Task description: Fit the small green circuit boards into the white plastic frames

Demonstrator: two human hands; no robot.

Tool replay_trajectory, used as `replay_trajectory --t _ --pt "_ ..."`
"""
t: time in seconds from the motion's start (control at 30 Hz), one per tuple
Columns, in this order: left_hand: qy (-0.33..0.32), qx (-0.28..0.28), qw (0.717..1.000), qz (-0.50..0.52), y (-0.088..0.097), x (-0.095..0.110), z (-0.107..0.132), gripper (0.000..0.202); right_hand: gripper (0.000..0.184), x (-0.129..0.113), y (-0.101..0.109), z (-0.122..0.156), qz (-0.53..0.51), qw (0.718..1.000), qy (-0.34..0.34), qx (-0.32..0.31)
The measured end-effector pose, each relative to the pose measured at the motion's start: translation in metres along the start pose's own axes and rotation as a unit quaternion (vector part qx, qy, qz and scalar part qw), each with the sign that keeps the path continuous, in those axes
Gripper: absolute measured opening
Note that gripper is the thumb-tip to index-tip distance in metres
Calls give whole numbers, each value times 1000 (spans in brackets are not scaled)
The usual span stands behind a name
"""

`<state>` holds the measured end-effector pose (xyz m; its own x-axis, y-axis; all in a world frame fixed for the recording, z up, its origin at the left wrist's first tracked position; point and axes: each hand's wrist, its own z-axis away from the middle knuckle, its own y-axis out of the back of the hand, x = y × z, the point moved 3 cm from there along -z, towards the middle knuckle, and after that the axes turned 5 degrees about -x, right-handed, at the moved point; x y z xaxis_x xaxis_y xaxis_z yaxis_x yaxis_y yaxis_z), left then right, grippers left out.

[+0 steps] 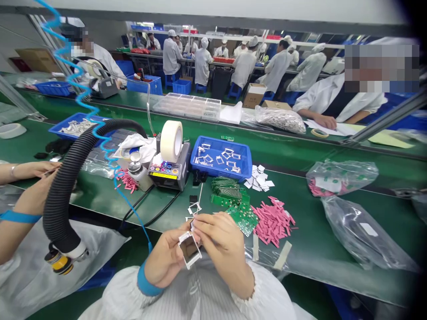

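The left hand (166, 262) clasps a white-edged rectangular frame (190, 250) just off the bench (310, 231) edge, while the right hand (222, 249) pinches the frame's upper end. Green circuit boards (230, 195) and pink strips (272, 221) lie just beyond.

My green bench (313, 226) | left: small pink pile (125, 181), bottle (138, 171), tape dispenser (168, 175) | middle: blue tray (220, 158), paper squares (258, 178), loose frame (194, 208), circuit boards (230, 193) | right: big pink pile (271, 221), two plastic bags (363, 231)
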<state>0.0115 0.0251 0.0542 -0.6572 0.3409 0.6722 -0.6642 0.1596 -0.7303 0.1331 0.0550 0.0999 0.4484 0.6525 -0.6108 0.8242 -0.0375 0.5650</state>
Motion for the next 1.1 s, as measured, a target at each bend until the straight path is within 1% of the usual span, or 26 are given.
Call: replay_trajectory --t 0.1,0.2,0.27,0.3,0.33,0.4,0.43,0.47,0.5,0.53,0.6,0.63,0.67,0.7,0.73,0.77,0.8,0.83,0.87,0.9,0.93,0.97,1.0,1.03,1.07,1.1 --pt "16 -5 1000 16 3 -6 -3 36 9 3 4 5 -14 997 -70 -22" --pt "10 -10 998 54 8 -9 -7 36 11 7 21 15 -27 994 -105 -1" --pt "-1 -14 997 76 13 -9 -9 33 12 19 33 26 -45 988 -148 6" --pt "-5 -17 996 84 15 -9 -10 32 13 28 36 34 -46 982 -181 -16" --pt "-6 -23 996 91 17 -9 -10 32 14 39 36 42 -37 974 -215 -54" --pt "-2 -40 993 106 18 -10 -11 32 14 62 30 60 3 953 -271 -138" --pt "2 -51 992 112 17 -11 -12 33 14 72 26 68 25 943 -289 -163" --pt "7 -63 991 114 15 -12 -12 34 15 79 22 75 44 937 -302 -171" --pt "12 -72 991 113 13 -13 -12 34 13 84 19 79 57 935 -310 -165" --pt "15 -78 991 108 10 -14 -12 33 10 85 17 82 62 935 -314 -155" --pt "20 -83 992 91 4 -14 -13 32 5 77 16 78 54 937 -315 -144" --pt "21 -85 993 82 1 -14 -13 31 8 70 16 74 10 938 -319 -137" --pt "20 -87 993 73 -1 -13 -14 31 12 62 16 67 -68 934 -328 -126" --pt "19 -90 994 64 -4 -13 -14 31 17 54 15 61 -172 917 -342 -116" --pt "19 -96 994 56 -6 -13 -15 32 21 46 12 54 -289 882 -357 -109" --pt "19 -102 993 50 -7 -13 -16 33 24 39 9 48 -400 832 -371 -105" --pt "19 -107 993 45 -9 -13 -16 35 26 33 5 42 -488 778 -382 -104" --pt "20 -108 993 44 -9 -14 -17 37 26 29 1 37 -545 733 -393 -107" --pt "20 -107 993 43 -9 -14 -17 38 26 28 -3 34 -582 697 -405 -110" --pt "19 -104 993 42 -9 -15 -17 38 26 27 -6 31 -607 667 -416 -113" --pt "18 -101 994 40 -9 -14 -18 38 26 28 -8 30 -625 645 -425 -114" --pt "16 -97 995 35 -9 -14 -18 38 25 30 -9 29 -635 631 -431 -116" --pt "11 -92 995 30 -8 -13 -18 37 25 31 -9 27 -638 626 -434 -115" --pt "4 -85 996 27 -8 -12 -18 36 24 31 -7 26 -633 633 -431 -110" --pt "-5 -73 997 27 -8 -11 -18 36 22 32 -4 24 -617 658 -421 -97" --pt "-14 -59 998 30 -7 -11 -18 36 20 31 1 21 -586 700 -402 -78"
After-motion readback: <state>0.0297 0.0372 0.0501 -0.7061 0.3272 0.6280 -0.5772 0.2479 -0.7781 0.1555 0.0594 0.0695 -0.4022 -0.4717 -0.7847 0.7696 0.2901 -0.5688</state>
